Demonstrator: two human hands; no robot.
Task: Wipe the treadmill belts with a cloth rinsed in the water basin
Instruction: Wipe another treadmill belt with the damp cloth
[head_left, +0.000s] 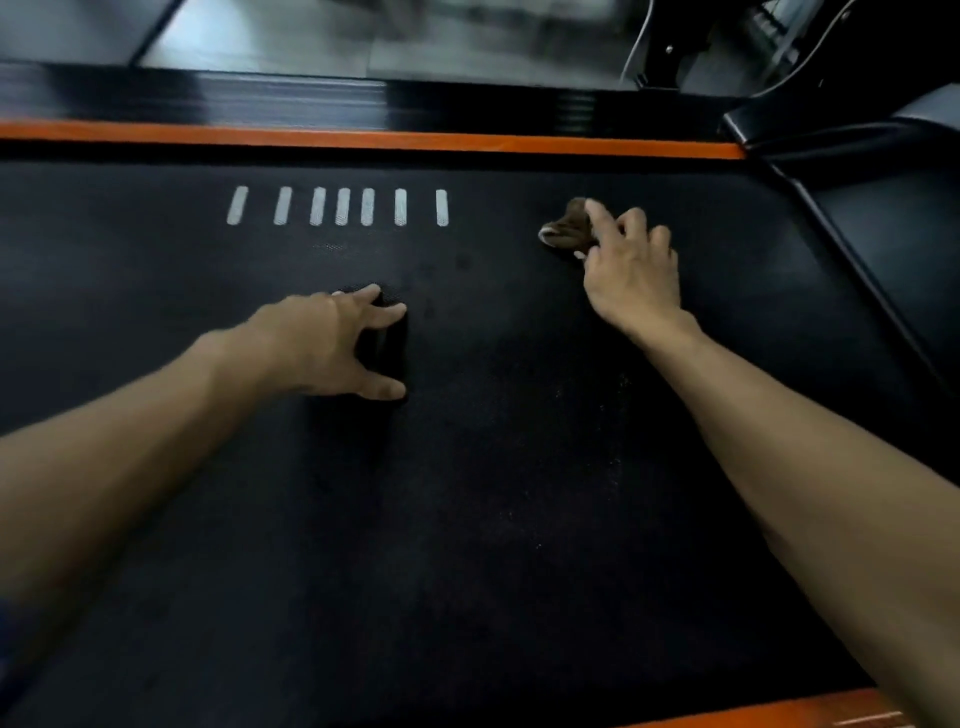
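Note:
A black treadmill belt (467, 467) fills most of the head view, with a row of several white dashes (340, 206) printed near its far side. My right hand (631, 265) is pressed on a small brown cloth (566, 231) bunched on the belt at the upper right, fingers curled over it. My left hand (337, 340) rests on the belt's middle, fingers spread and holding nothing. Both forearms reach in from the bottom corners. No water basin shows.
An orange strip (363, 137) and a black side rail (260, 101) run along the far edge of the belt. Another orange strip (779, 709) shows at the bottom right. A black upright and motor cover (841, 119) stand at the upper right. Grey floor lies beyond.

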